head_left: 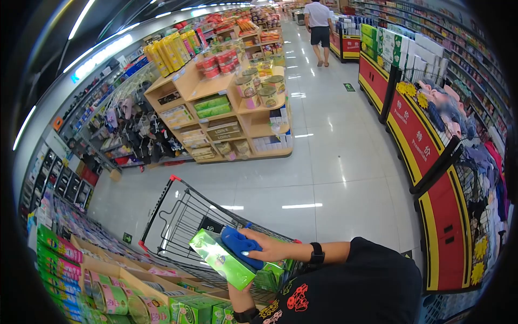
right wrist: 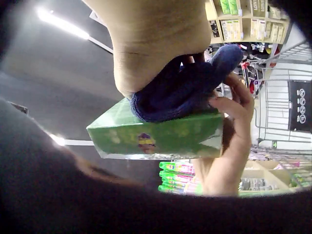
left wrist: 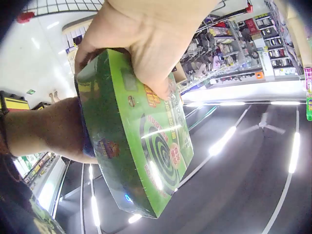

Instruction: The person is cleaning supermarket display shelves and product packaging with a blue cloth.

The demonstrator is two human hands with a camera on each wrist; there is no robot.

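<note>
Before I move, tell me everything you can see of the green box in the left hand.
The green box is a flat oblong carton, apparently cardboard under clear film, with a dark spiral and lettering on one broad face. It looks closed and is held tilted, in front of the shopping cart in the head view. The left hand grips it, fingers round one end; the blue cloth in the right hand lies against it.

right grip [right wrist: 163, 56]: holds blue cloth [right wrist: 170, 97] | cloth: against green box [right wrist: 180, 136] | left grip [right wrist: 236, 124]: holds box
</note>
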